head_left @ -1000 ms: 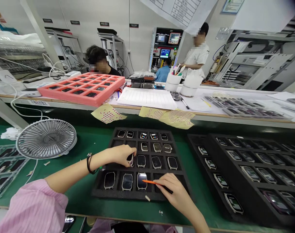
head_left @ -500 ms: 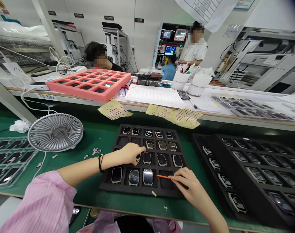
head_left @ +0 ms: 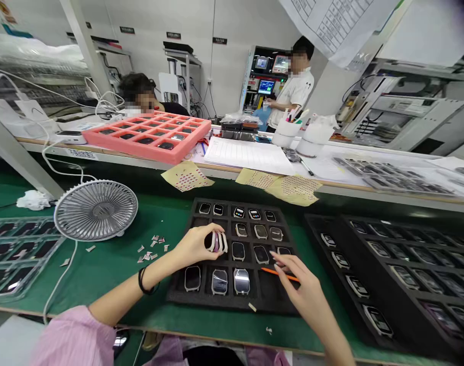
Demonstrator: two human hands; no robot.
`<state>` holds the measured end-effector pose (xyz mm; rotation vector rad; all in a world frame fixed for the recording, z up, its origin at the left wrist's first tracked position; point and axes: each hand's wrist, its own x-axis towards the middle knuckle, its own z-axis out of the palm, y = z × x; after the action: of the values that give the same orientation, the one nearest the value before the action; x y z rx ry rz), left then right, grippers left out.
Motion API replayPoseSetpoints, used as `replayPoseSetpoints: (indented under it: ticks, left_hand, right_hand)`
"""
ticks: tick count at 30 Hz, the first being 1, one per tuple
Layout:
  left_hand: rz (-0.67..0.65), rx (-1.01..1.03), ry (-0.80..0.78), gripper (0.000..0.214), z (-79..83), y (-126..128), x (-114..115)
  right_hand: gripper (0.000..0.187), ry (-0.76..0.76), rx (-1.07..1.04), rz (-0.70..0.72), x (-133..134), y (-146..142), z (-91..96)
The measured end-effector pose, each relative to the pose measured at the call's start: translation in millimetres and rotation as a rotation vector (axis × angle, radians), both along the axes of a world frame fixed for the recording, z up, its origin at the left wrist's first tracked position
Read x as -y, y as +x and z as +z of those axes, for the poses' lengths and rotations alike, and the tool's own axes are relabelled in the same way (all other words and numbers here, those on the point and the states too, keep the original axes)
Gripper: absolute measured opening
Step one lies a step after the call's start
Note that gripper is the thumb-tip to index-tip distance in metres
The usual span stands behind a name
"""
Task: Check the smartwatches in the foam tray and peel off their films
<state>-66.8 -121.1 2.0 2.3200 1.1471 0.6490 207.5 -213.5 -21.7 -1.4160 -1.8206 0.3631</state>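
A black foam tray on the green mat holds several smartwatch bodies in pockets. My left hand is closed round one watch body, held on edge just above the tray's second row from the front. My right hand hovers over the tray's right side with an orange stick pinched in its fingers, its tip pointing left toward the front row. Three watch bodies lie face up in the front row.
A small grey fan lies left of the tray, with paper scraps beside it. More black trays of watches fill the right, clear trays the left. A pink tray and papers sit on the shelf behind. Two people work beyond.
My left hand has lifted a watch body out of its pocket and turned it on edge. My right hand with the orange stick rose and moved back from the front row.
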Motion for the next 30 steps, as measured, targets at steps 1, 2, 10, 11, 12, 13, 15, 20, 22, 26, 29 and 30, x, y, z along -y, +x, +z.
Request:
replayPoseSetpoints:
  ticks: [1,2,10,11,12,13,15,20,22,26,29,30]
  left_hand:
    - [-0.004,0.014,0.033,0.044,3.0,0,5]
    - [-0.014,0.019,0.075,0.045,6.5,0,11]
    - [-0.086,-0.215,0.319,0.047,22.5,8,67]
    - [-0.051,-0.267,0.318,0.046,22.1,8,71]
    - [-0.011,-0.311,0.307,0.046,22.0,8,74]
    - [0.018,-0.335,0.287,0.045,22.5,6,75]
    - [0.012,-0.28,0.218,0.047,25.3,-5,76]
    - [0.091,-0.007,0.053,0.033,17.4,-69,54]
    - [0.279,-0.104,0.044,0.017,-2.3,-96,40]
    - [0.405,-0.302,-0.059,0.014,-50.3,-122,22]
    - [0.429,-0.32,-0.117,0.015,-68.4,-121,17]
    - [0.435,-0.311,-0.138,0.013,-70.3,-119,16]
  right_hand:
    - [0.032,-0.032,-0.116,-0.04,-1,-18,4.2]
    - [0.039,-0.057,-0.222,-0.043,-2,-37,7.8]
    - [0.057,-0.317,-0.572,0.223,-8,-133,0.5]
    - [0.057,-0.301,-0.605,0.214,-8,-140,-2.8]
    - [0.056,-0.291,-0.647,0.207,-9,-145,-5.6]
    - [0.054,-0.296,-0.701,0.202,-10,-150,-7.6]
    - [0.05,-0.388,-0.863,0.2,-11,-155,-8.8]
    - [0.037,-0.832,-1.435,0.32,-16,-143,1.2]
    - [0.034,-0.882,-1.577,0.338,-17,-137,6.2]
    - [0.03,-0.91,-1.666,0.331,-16,-136,11.8]
    - [0.03,-0.923,-1.68,0.348,-15,-140,13.3]
    - [0.031,-0.924,-1.687,0.354,-14,-141,13.6]
